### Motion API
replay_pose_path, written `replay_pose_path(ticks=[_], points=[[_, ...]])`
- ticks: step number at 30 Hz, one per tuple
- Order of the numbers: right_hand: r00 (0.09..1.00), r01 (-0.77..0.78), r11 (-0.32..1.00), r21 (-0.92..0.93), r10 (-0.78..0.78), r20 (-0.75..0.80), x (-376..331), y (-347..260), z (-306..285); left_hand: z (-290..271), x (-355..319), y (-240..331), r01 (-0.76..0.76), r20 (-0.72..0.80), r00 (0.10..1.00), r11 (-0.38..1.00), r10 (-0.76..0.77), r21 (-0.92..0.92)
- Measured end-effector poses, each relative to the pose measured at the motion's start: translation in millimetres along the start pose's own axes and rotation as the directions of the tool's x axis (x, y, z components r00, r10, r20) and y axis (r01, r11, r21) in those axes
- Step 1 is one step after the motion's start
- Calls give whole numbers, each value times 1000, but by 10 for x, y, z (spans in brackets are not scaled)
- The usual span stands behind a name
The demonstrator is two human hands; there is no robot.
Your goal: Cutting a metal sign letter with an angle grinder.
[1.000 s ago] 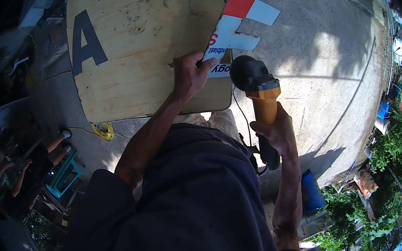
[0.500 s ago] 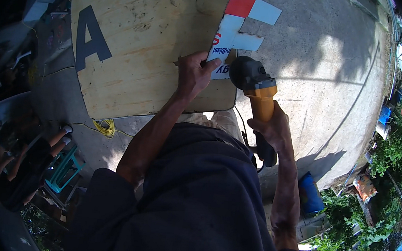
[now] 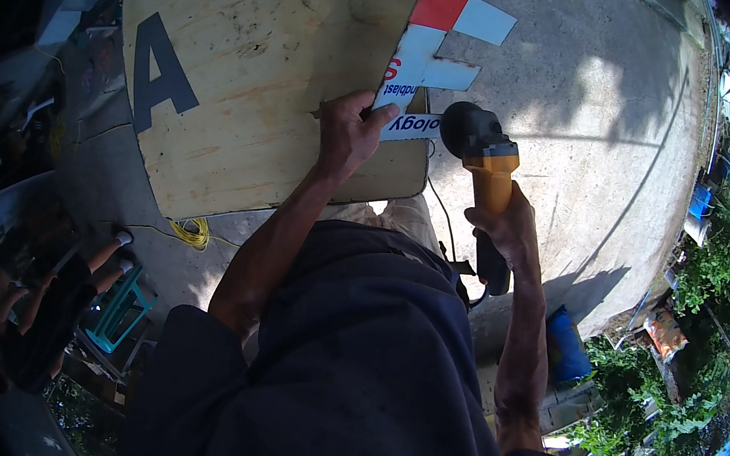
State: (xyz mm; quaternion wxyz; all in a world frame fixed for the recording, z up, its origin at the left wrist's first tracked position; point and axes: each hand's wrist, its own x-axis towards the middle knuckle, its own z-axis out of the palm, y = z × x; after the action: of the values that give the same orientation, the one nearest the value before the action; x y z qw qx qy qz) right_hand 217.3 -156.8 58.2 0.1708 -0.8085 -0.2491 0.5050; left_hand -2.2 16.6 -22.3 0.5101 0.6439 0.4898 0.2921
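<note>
At far left, a co-worker in dark clothes (image 3: 49, 315) sits beside a teal plastic stool (image 3: 120, 314). A dark letter-shaped piece (image 3: 173, 90) lies on the wooden board (image 3: 250, 140), with a coil of yellow cord (image 3: 193, 234) on the ground below its near edge. The left hand (image 3: 345, 135) is closed in a pinch, thumb uppermost, on the white-and-red cut panel (image 3: 419, 51), which projects past the board's right edge. Next, the right hand (image 3: 509, 230) wraps snugly around the orange-and-black grinder (image 3: 492, 188); the grinder's head overlaps the end of the panel's lowest arm, though contact cannot be told. Farther right are a blue sack (image 3: 568, 345) and an orange patterned bag (image 3: 663, 337), their contents hidden, near green plants (image 3: 720, 274).
</note>
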Motion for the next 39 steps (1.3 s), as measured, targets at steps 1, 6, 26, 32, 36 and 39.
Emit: replay_pose_path(ticks=[1, 6, 26, 32, 36, 39], points=[[1000, -2, 1000, 1, 2, -1, 4, 7, -11, -1, 0, 1, -4, 0, 1000, 1000, 4, 4], [999, -28, 999, 18, 28, -31, 37, 83, -74, 1, 11, 3, 5, 3, 1000, 1000, -5, 9], [994, 20, 994, 105, -31, 106, -172, -197, -28, 50, -7, 186, -11, 43, 999, 998, 9, 69], [993, 32, 995, 96, -42, 107, -89, -131, 39, 28, 2, 123, 3, 36, 999, 997, -6, 78], [999, -5, 992, 129, -2, 54, -67, -92, -3, 36, -8, 99, -2, 26, 1000, 1000, 2, 15], [999, -40, 992, 117, 37, 29, -48, 39, -69, 35, -4, 35, 16, 19, 1000, 1000, -16, 2]])
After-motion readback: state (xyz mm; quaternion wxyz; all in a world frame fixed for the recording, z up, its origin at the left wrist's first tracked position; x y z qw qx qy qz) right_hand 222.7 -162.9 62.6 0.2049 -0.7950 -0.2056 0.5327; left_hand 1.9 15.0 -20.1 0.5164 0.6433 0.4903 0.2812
